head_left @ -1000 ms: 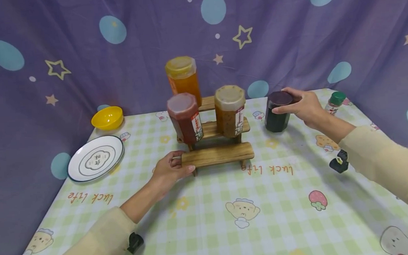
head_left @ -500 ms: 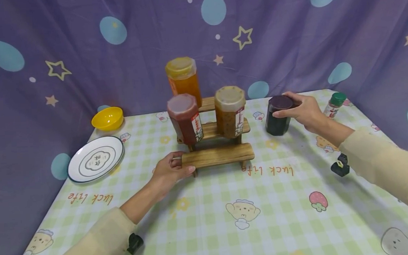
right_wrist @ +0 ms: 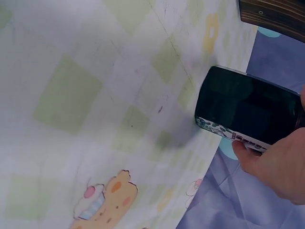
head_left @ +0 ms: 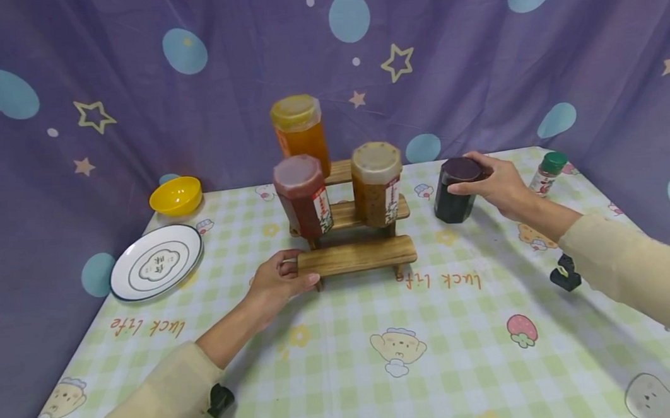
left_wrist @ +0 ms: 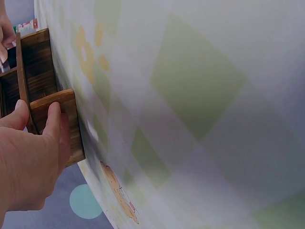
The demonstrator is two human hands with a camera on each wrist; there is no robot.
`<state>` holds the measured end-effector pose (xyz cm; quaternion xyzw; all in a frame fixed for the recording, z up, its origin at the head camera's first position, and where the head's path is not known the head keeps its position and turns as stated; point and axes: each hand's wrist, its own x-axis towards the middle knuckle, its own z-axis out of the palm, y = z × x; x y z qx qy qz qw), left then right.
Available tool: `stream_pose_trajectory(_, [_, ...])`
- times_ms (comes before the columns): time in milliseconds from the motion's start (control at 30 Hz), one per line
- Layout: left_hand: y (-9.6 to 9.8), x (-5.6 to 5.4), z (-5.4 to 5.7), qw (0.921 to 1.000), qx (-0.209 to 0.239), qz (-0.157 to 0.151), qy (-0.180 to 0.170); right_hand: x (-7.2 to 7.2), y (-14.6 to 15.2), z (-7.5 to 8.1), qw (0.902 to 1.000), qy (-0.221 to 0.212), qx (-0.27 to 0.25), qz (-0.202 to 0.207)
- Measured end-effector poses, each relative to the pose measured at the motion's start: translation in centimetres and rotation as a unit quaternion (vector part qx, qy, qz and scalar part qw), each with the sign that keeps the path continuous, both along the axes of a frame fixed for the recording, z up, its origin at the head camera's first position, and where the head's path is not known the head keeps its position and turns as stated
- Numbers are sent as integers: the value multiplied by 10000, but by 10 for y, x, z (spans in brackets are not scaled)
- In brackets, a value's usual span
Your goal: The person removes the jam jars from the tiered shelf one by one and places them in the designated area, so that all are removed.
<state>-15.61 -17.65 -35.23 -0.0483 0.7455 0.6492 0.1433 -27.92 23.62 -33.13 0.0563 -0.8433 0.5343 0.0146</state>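
Observation:
My left hand [head_left: 276, 281] grips the left end of the lowest step of a wooden three-step rack [head_left: 357, 256]. In the left wrist view its fingers and thumb lie around the end of that wooden step [left_wrist: 71, 112]. To the right of the rack, my right hand [head_left: 498, 181] holds a dark jar [head_left: 452, 199] near its lid, thumb in front and fingers behind. The right wrist view shows the jar [right_wrist: 248, 105] with its base close to the tablecloth; whether it touches, I cannot tell. A red jar [head_left: 303, 198] and a brownish jar [head_left: 376, 188] stand on the middle step.
An orange jar with a yellow lid [head_left: 301, 132] stands on the top step. At the left are a yellow bowl [head_left: 176, 196] and a white plate [head_left: 128, 273]. A green-capped shaker [head_left: 549, 172] stands behind my right wrist. A purple curtain [head_left: 237, 81] hangs along the table's back edge.
The dark jar in my right hand has come slightly lower and nearer over the last second, mostly in the first half. My left hand and the rack have stayed in place.

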Motion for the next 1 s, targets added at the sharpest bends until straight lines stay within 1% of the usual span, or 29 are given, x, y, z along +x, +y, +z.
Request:
stream_pose_trajectory(133, [0,0,-1,10000,-8,-18,37,-1,-2,8,9991,-348,16,222])
stream_pose_trajectory(200, [0,0,-1,10000,20,-18,40,-2,-4,15,9980,-554,-26,297])
stream_pose_trajectory(267, [0,0,-1,10000,3,-11,28,-4,-6,25,9973,-645,-85,338])
stream_pose_trajectory(400, [-1,0,-1,10000,-64,-33,6,-9,-16,48,9982,-431,-64,414])
stream_pose_trajectory(500, [-1,0,-1,10000,-49,-50,28,-12,-26,66,9983,-223,121,532])
stream_pose_trajectory(633, [-1,1,-1,10000,-43,-49,55,-14,-43,86,9963,54,350,786])
stream_pose_trajectory(733, [-1,1,-1,10000,-23,-42,48,-15,-58,99,9952,176,341,905])
stream_pose_trajectory(833, [0,1,-1,10000,62,-39,60,-15,-73,111,9945,205,198,1011])
stream_pose_trajectory(1000, [0,1,-1,9999,73,-28,92,-16,-96,126,9896,122,-56,1431])
